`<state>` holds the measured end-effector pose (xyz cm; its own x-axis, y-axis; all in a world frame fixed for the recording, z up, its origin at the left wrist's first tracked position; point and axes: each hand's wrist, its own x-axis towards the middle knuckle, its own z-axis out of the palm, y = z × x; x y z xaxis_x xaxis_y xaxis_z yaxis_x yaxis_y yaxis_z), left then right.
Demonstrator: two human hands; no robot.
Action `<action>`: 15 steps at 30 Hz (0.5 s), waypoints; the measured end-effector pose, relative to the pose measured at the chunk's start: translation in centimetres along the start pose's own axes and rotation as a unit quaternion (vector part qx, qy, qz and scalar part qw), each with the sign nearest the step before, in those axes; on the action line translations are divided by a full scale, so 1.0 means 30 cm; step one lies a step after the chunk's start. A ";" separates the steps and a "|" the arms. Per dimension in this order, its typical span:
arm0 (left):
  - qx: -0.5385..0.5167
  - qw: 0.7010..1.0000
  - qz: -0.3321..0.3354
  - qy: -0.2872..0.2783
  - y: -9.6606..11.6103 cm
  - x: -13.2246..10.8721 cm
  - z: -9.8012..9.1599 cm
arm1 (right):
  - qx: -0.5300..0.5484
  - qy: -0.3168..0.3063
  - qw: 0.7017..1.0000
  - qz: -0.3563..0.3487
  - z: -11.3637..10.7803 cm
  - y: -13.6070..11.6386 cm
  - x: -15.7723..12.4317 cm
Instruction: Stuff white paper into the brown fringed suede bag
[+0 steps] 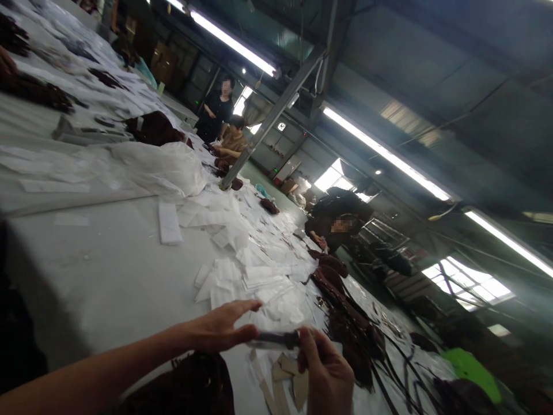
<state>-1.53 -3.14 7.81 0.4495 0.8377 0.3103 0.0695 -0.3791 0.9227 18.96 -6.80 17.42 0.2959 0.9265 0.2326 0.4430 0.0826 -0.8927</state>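
Left hand (222, 328) pinched one end of a thin dark strip (276, 340) | right hand (324, 374) pinched its other end | strip stretched between both grips | tan card pieces (283, 374) lay just under it | white table (108, 271) below.

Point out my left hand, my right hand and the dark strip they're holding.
left hand (222, 331), head view, back of the hand.
right hand (326, 374), head view, back of the hand.
dark strip (276, 340), head view, its middle.

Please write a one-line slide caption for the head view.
Both hands, left hand and right hand, pinch a dark strip over a cluttered white table.
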 end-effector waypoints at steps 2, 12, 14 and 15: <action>-0.048 0.996 0.039 -0.064 0.074 0.065 0.023 | 0.017 -0.016 1.000 0.009 0.002 0.003 -0.007; -0.024 0.998 0.019 -0.047 0.087 0.108 0.124 | -0.095 0.107 0.987 -0.077 -0.096 0.037 -0.020; -0.017 0.996 0.039 -0.074 0.117 0.119 0.142 | -0.168 0.045 0.965 -0.197 -0.052 0.007 -0.052; -0.019 0.995 0.048 -0.090 0.130 0.124 0.150 | -0.206 0.001 0.949 -0.238 -0.026 -0.001 -0.065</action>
<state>4.43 -3.27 11.54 0.6043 0.7134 0.3549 -0.0141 -0.4358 0.9000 19.03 -8.89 17.31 -0.0191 0.8192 0.5732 0.8201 0.3408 -0.4597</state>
